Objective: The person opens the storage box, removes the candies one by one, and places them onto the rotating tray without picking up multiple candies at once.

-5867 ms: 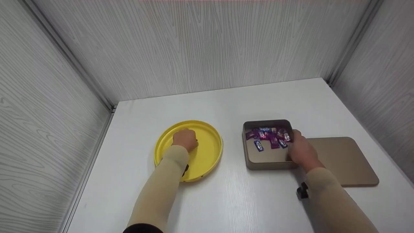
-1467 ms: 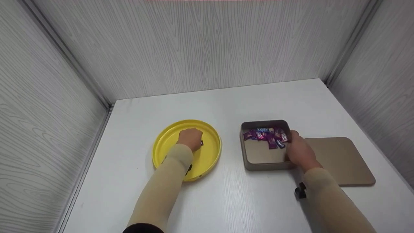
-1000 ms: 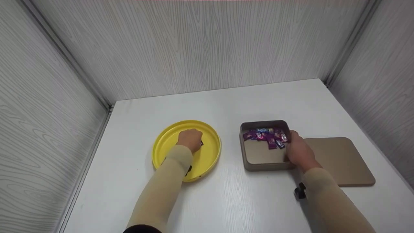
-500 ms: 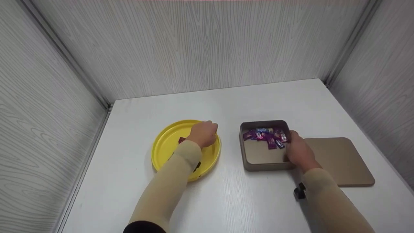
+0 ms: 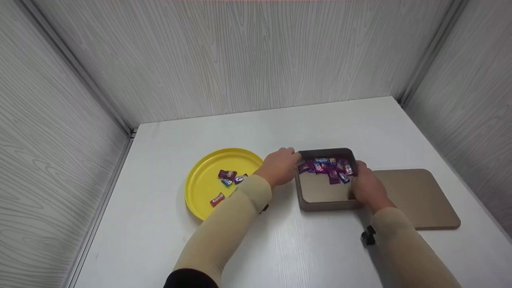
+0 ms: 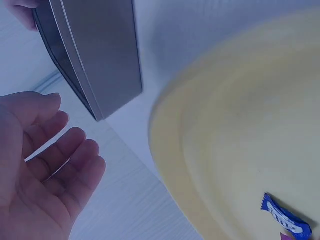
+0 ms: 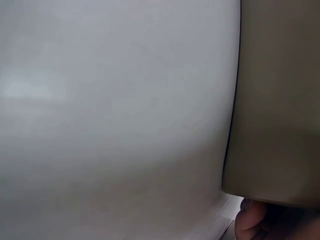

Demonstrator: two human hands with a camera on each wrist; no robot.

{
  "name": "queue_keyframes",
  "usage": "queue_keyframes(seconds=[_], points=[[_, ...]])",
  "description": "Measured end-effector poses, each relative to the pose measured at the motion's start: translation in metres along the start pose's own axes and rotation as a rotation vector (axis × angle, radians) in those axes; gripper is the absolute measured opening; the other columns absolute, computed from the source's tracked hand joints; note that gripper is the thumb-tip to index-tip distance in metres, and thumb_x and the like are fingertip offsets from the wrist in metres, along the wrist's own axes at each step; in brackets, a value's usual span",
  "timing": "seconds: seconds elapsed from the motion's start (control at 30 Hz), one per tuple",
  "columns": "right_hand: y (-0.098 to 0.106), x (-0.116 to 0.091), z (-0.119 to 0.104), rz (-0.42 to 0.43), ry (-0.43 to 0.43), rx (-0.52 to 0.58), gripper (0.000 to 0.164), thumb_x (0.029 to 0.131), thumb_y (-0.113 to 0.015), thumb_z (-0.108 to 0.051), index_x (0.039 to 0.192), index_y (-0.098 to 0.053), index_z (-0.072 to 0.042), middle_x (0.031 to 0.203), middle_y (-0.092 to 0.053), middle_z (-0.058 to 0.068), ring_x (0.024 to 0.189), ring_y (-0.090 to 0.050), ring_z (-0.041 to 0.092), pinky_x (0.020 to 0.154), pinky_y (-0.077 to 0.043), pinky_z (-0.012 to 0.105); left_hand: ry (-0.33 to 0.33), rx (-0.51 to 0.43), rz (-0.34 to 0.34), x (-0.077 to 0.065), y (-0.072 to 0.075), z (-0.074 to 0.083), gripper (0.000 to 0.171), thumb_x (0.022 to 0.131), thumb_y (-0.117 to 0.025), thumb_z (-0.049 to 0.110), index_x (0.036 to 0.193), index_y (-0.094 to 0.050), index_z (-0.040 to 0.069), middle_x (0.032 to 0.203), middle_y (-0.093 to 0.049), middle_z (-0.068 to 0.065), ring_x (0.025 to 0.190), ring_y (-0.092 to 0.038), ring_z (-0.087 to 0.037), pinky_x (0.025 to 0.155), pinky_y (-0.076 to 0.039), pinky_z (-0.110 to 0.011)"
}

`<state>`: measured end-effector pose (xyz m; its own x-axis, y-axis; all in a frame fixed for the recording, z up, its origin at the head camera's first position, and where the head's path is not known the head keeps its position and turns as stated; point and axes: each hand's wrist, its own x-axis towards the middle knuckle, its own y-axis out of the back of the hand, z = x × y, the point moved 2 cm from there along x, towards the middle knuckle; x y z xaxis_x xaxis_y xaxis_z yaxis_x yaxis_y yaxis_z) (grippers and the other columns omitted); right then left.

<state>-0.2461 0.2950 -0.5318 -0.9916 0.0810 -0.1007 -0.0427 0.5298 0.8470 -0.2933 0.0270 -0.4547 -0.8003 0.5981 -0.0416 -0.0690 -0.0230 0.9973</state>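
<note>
"Brown metal, matte. Shape of the tin [image 5: 332, 207]?"

"Square, rounded corners, right of the yellow round plate [image 5: 196, 188]. Glossy purple and blue candies [image 5: 334, 176] clustered toward its rear; others lie on the plate."

"Hands?"

"Left hand [image 5: 280, 166] just beside the tin's left rim, fingers loosely bent, relaxed. Right hand [image 5: 370, 188] grips its right wall."

"Setting?"

"Smooth white counter [image 5: 280, 264]; grey wood-grain panels [image 5: 240, 60]."

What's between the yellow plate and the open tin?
Head view: the left hand spans the gap from yellow plate to tin. Nearer the camera, that gap is bare white tabletop.
</note>
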Motion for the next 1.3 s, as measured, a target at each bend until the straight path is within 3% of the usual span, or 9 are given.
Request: queue_keyframes(seconds=[0.13,0.27,0.47,0.67,0.97,1.17,1.3], points=[[0.0,-0.001,0.0,0.001,-0.004,0.012,0.059,0.098,-0.033,-0.007,0.154,-0.023,0.007,0.14,-0.045,0.036,0.129,-0.046,0.051,0.104,-0.037,0.065,-0.041,0.002,0.044,0.009,-0.005,0.015,0.025,0.098,-0.063,0.02,0.121,-0.064,0.013,0.109,-0.061,-0.001,0.1,-0.057,-0.016,0.087,-0.052,-0.032],[-0.001,-0.002,-0.001,0.001,-0.015,0.023,0.059,0.098,-0.035,-0.007,0.154,-0.023,0.006,0.14,-0.045,0.036,0.129,-0.046,0.05,0.104,-0.036,0.065,-0.061,0.012,0.047,0.018,-0.013,0.027,0.026,0.098,-0.062,0.019,0.124,-0.063,0.013,0.112,-0.06,-0.001,0.104,-0.057,-0.017,0.089,-0.052,-0.032],[-0.003,-0.005,-0.002,-0.003,-0.024,0.024,0.061,0.096,-0.035,-0.008,0.155,-0.022,0.004,0.141,-0.045,0.034,0.129,-0.046,0.049,0.103,-0.037,0.065,-0.015,0.087,0.007,0.029,-0.032,0.039,0.034,0.103,-0.053,0.021,0.135,-0.06,0.014,0.124,-0.06,-0.003,0.117,-0.056,-0.02,0.095,-0.051,-0.034],[-0.004,-0.005,-0.002,0.011,-0.005,0.006,0.059,0.097,-0.034,-0.008,0.154,-0.023,0.004,0.139,-0.047,0.035,0.127,-0.048,0.05,0.101,-0.04,0.065,0.004,0.178,0.0,0.036,-0.044,0.047,0.036,0.104,-0.048,0.021,0.137,-0.06,0.014,0.128,-0.061,-0.006,0.119,-0.057,-0.023,0.096,-0.051,-0.038],[-0.004,-0.006,-0.007,-0.001,-0.006,0.036,0.059,0.097,-0.033,-0.007,0.154,-0.024,0.004,0.14,-0.047,0.033,0.128,-0.048,0.049,0.102,-0.039,0.064,0.026,0.24,-0.037,0.041,-0.06,0.052,0.036,0.107,-0.043,0.025,0.138,-0.061,0.017,0.128,-0.063,-0.008,0.112,-0.061,-0.025,0.091,-0.053,-0.04],[-0.002,-0.007,-0.008,0.0,-0.018,0.048,0.058,0.098,-0.034,-0.008,0.154,-0.025,0.004,0.142,-0.046,0.033,0.129,-0.047,0.049,0.103,-0.038,0.064,0.026,0.319,-0.044,0.043,-0.062,0.058,0.034,0.108,-0.042,0.029,0.135,-0.062,0.021,0.123,-0.065,-0.007,0.102,-0.065,-0.025,0.085,-0.055,-0.041],[-0.002,-0.007,-0.008,-0.003,-0.022,0.047,0.057,0.099,-0.033,-0.008,0.155,-0.025,0.003,0.143,-0.046,0.032,0.13,-0.047,0.048,0.104,-0.037,0.064,0.026,0.307,-0.059,0.042,-0.064,0.062,0.034,0.108,-0.042,0.029,0.135,-0.061,0.021,0.124,-0.066,-0.007,0.097,-0.067,-0.027,0.079,-0.057,-0.042]])
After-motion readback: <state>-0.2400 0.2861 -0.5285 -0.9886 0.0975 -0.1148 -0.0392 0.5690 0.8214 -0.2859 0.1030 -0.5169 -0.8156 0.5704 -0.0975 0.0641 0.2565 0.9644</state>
